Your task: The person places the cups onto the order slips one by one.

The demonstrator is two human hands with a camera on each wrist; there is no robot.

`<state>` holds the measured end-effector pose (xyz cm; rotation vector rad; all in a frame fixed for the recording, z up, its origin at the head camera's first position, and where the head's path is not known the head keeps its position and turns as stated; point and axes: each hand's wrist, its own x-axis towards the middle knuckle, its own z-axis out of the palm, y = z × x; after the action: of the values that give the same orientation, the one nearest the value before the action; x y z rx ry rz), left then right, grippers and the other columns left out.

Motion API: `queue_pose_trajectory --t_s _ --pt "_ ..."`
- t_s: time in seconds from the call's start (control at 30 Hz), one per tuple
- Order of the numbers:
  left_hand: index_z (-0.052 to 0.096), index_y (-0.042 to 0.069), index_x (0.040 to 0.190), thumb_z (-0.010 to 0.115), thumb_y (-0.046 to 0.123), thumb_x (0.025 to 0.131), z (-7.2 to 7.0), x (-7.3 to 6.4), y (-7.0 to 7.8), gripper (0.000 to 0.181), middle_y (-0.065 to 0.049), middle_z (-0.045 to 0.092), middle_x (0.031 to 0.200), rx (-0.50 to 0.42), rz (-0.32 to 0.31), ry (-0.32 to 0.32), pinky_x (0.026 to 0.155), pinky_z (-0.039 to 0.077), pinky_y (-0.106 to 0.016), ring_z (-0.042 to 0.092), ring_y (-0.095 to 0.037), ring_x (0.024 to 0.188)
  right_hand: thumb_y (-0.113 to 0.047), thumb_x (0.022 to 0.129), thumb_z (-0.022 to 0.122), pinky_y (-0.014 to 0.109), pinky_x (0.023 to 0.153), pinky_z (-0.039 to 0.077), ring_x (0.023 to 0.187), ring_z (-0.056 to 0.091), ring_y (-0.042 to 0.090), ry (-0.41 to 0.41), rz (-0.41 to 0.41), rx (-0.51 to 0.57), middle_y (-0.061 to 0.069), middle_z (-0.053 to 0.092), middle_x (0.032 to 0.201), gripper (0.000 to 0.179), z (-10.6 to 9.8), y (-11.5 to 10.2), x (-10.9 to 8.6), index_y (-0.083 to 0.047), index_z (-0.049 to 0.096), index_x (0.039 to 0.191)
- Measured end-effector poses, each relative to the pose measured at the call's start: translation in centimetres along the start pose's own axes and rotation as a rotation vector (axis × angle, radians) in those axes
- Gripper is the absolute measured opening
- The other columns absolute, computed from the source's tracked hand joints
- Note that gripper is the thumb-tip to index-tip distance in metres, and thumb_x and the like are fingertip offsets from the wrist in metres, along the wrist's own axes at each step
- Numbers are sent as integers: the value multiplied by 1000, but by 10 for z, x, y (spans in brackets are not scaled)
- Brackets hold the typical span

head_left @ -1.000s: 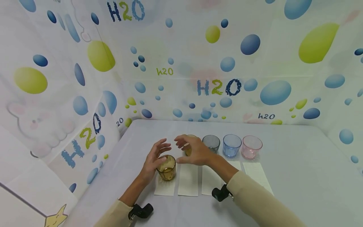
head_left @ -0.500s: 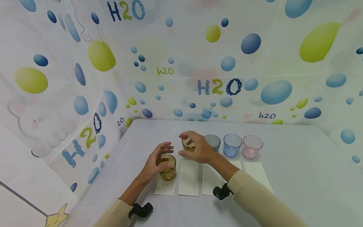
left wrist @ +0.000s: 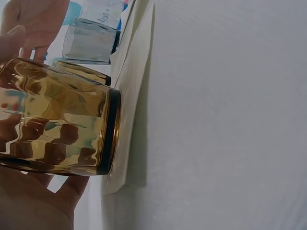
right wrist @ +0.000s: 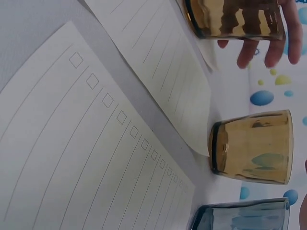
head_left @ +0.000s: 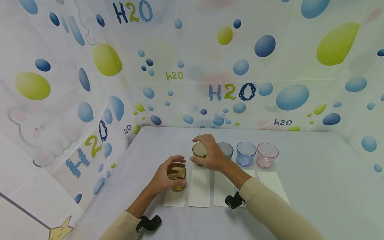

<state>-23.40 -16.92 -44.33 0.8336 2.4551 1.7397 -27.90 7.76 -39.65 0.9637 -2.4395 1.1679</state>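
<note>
My left hand (head_left: 162, 178) holds an amber drinking glass (head_left: 177, 173), thumb on the near side and fingers curving round the far side. This glass is upright over the leftmost paper strip (head_left: 174, 200); in the right wrist view the fingers (right wrist: 276, 55) show behind it. Farther back stands a second amber glass (head_left: 198, 150), upright on the table. My right hand (head_left: 212, 155) is beside it, with thumb and fingers spread around its right side. In the right wrist view this amber glass (right wrist: 254, 148) shows no fingers touching it.
To the right of the second amber glass, a grey glass (head_left: 226, 150), a blue glass (head_left: 246, 154) and a pink glass (head_left: 267, 156) stand in a row. In front lie several lined paper strips (head_left: 199, 190) side by side on the white table (head_left: 318, 186).
My left fingers and thumb have closed round the front amber glass. The right hand has moved slightly back and right, its fingers coming around the second amber glass. The glasses look unmoved.
</note>
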Motion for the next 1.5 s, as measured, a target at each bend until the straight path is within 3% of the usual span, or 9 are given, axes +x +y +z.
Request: queue_pose_trajectory --t_s 0.23,0.6,0.87,1.17,1.37,1.5 --pt "55 -1 135 86 14 78 2 -1 -1 67 -11 66 115 -15 -33 -34 93 55 -48 67 -31 104 -38 84 79 54 110 41 141 37 27 -86 89 -35 7 52 147 67 2 3 -2 -12 53 140" --pt "60 2 129 86 20 78 1 0 -2 59 -9 69 114 57 -45 -35 94 54 -46 67 -28 105 -47 87 76 54 112 39 146 33 27 -156 134 -162 7 44 154 77 3 5 7 -13 45 149" --pt "62 2 126 85 15 78 -3 2 -4 55 -9 69 111 50 -30 -23 90 56 -42 68 -29 102 -50 88 73 53 112 40 147 33 29 -179 214 -252 10 40 158 81 3 3 14 -11 42 151" --pt "61 0 126 84 17 77 4 2 -9 57 -10 68 113 17 -21 6 90 55 -41 66 -30 103 -46 83 81 54 109 43 144 35 31 -220 311 -285 11 38 159 90 -2 14 17 -9 39 154" --pt "57 0 130 85 15 76 6 -3 -12 63 -10 68 113 5 1 34 90 56 -37 67 -28 103 -48 84 79 52 112 40 143 36 34 -286 322 -329 17 45 153 89 -3 19 19 -1 43 150" --pt "56 0 130 86 15 75 5 -4 -11 65 -10 67 115 -2 -16 56 90 56 -37 66 -29 105 -47 83 81 49 107 44 132 45 33 -297 354 -309 19 54 141 85 -4 18 21 3 50 145"
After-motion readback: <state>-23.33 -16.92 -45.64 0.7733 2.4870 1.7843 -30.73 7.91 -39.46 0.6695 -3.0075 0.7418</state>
